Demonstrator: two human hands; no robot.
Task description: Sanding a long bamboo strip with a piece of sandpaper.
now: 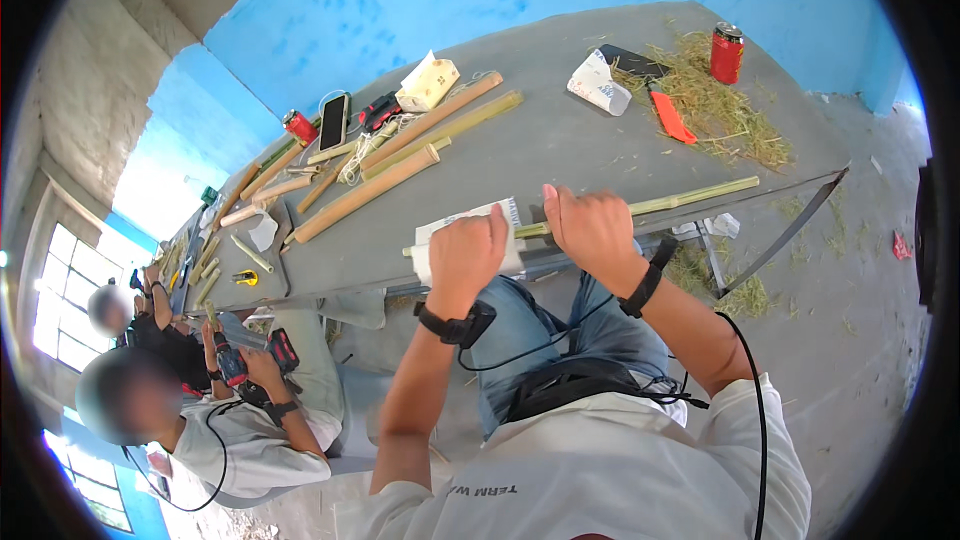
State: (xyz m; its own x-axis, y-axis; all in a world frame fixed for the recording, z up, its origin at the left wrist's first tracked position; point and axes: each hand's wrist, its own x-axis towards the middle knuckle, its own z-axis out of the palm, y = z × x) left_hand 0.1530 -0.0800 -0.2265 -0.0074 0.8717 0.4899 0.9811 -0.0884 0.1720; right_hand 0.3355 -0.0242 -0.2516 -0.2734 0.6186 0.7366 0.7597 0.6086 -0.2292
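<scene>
By the near edge of the table, the left hand clasps a white sheet against a slim bamboo stick; the right hand grips the stick. Bamboo poles and a red can sit beyond.

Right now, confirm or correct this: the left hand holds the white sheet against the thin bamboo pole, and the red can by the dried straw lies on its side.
One error: the red can by the dried straw stands upright, not lying, in the head view. The left hand holds the white sheet against the bamboo pole.
</scene>
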